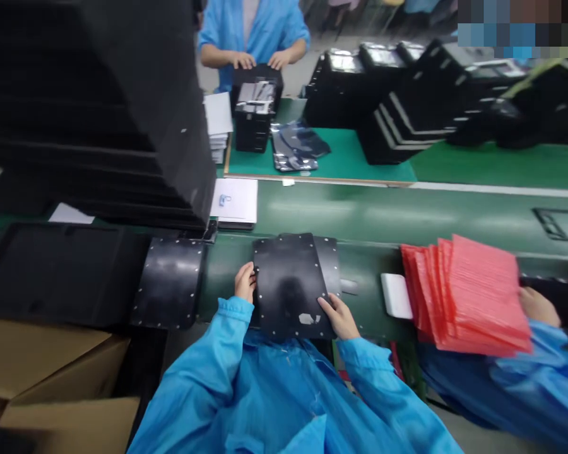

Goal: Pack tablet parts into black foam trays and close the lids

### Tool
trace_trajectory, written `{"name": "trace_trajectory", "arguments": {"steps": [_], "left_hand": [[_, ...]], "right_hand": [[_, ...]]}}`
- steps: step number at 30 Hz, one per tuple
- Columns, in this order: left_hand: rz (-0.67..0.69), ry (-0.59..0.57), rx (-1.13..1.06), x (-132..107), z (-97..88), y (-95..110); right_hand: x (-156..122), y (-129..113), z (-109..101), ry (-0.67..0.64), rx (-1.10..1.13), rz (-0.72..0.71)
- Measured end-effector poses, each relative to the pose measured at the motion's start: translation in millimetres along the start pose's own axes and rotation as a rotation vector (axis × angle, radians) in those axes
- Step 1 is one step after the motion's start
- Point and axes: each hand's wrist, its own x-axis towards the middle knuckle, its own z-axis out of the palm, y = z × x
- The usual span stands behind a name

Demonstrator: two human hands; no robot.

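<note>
A flat black panel (286, 277) with small pale dots along its edges is tilted up in front of my body. My left hand (245, 282) has its curled fingers at the panel's left edge. The thumb of my right hand (341, 317) lies over the lower right edge, its other fingers hidden behind. Near my right thumb a torn whitish patch shows on the panel. Partly hidden behind it is another dotted black panel (330, 255). A similar panel (169, 284) lies to the left on the green bench.
Tall black stacked sheets (161, 107) rise at left, above a black tray (52, 271) and cardboard box (38, 359). Red bubble bags (483, 296) and a white block (396, 295) stand right, beside a co-worker's hand (539, 307). Opposite, another person handles a black case (253, 132).
</note>
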Motion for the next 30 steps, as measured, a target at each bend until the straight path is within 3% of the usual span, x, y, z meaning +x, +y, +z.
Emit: {"name": "trace_trajectory", "arguments": {"steps": [4, 8, 10, 12, 15, 18, 22, 26, 28, 30], "left_hand": [[0.054, -0.041, 0.012, 0, 50.0, -9], [0.198, 0.029, 0.239, -6, 73.7, -13], [0.351, 0.122, 0.469, -16, 81.8, -15], [0.598, 0.184, 0.755, -32, 90.9, -22], [0.894, 0.058, 1.189, -62, 109.0, -47], [0.852, -0.083, 1.586, -86, 128.8, -81], [0.733, -0.046, 1.935, -98, 147.0, -115], [0.676, -0.044, 1.958, -100, 163.3, -123], [0.621, -0.025, 1.892, -105, 170.9, -120], [0.583, -0.008, 1.767, -114, 172.3, -111]], "right_hand": [[0, 10, -51, 0.162, -0.029, -0.113], [24, 23, -104, 0.318, -0.207, -0.310], [45, 37, -123, 0.293, -0.352, -0.372], [67, 53, -133, 0.200, -0.524, -0.398], [85, 73, -133, 0.077, -0.709, -0.377], [81, 68, -132, 0.050, -0.765, -0.348], [62, 18, -128, -0.108, -0.969, -0.446], [65, -36, -122, -0.313, -1.168, -0.455], [77, -47, -125, -0.496, -1.155, -0.409], [91, -43, -134, -0.586, -1.053, -0.353]]}}
